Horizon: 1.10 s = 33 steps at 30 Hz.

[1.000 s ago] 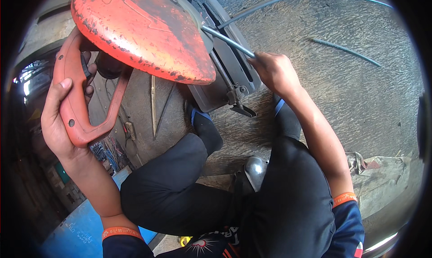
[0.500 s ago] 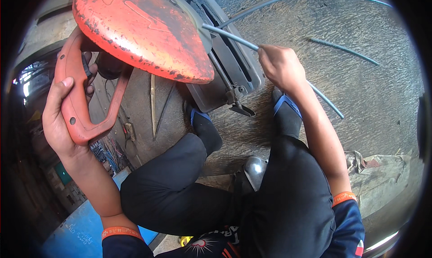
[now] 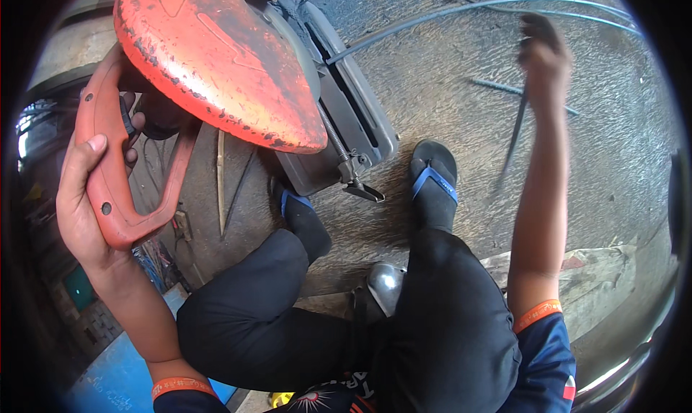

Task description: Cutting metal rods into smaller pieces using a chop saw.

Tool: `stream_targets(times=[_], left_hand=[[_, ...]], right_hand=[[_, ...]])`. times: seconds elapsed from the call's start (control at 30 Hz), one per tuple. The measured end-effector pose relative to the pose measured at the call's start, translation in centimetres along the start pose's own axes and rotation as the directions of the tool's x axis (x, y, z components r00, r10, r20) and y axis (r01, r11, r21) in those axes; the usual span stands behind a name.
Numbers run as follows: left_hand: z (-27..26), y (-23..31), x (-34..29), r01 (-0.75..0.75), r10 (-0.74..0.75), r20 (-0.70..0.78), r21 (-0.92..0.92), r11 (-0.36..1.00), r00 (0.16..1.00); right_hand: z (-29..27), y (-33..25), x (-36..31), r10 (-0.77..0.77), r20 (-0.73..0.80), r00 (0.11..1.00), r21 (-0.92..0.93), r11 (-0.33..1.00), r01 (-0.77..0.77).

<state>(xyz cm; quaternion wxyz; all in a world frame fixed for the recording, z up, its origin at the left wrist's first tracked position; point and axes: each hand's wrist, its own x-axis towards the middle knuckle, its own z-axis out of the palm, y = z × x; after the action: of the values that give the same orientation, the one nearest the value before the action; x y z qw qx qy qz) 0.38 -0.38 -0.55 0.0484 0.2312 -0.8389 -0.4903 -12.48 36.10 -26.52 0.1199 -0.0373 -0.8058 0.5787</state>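
My left hand is wrapped round the red D-shaped handle of a chop saw; its thumb lies over the grip and its fingers curl in by the black trigger. The saw's worn red guard covers most of the disc above the dark base. Out to the right, my right hand is smeared by motion over the floor. A short metal rod, also blurred, slants down from beside it; whether the fingers still grip it does not show. A long grey rod runs from the saw's base toward the upper right.
Another short rod lies on the rough dark floor under my right wrist. My feet in blue-strapped sandals stand before the saw base. A thin strip lies beyond my left leg, and a blue surface is at the lower left.
My right hand has swung away from the saw to the far right, and the short rod has moved with it. My left hand stays on the handle. The view has shifted slightly.
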Motion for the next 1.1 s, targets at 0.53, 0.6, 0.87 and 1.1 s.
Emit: stream_targets(times=[0.53,0.6,0.87,1.1], left_hand=[[0.3,-0.4,0.3,-0.113,0.113,0.037,-0.011,0.994,0.993],[0.2,-0.4,0.3,-0.115,0.115,0.045,-0.016,0.993,0.992],[-0.2,-0.8,0.5,-0.073,0.074,0.022,-0.058,0.996,0.997],[-0.3,-0.7,0.4,-0.095,0.096,0.049,-0.014,0.995,0.994]], right_hand=[[2.6,14.8,-4.5,0.544,-0.039,0.838,-0.082,0.834,-0.545],[2.5,14.6,-5.2,0.793,0.070,0.606,0.479,0.506,-0.717],[-1.2,12.2,-1.7,0.758,0.371,0.536,-0.838,0.522,-0.159],[-0.7,13.0,-0.6,0.707,0.583,0.399,-0.782,0.621,0.042]])
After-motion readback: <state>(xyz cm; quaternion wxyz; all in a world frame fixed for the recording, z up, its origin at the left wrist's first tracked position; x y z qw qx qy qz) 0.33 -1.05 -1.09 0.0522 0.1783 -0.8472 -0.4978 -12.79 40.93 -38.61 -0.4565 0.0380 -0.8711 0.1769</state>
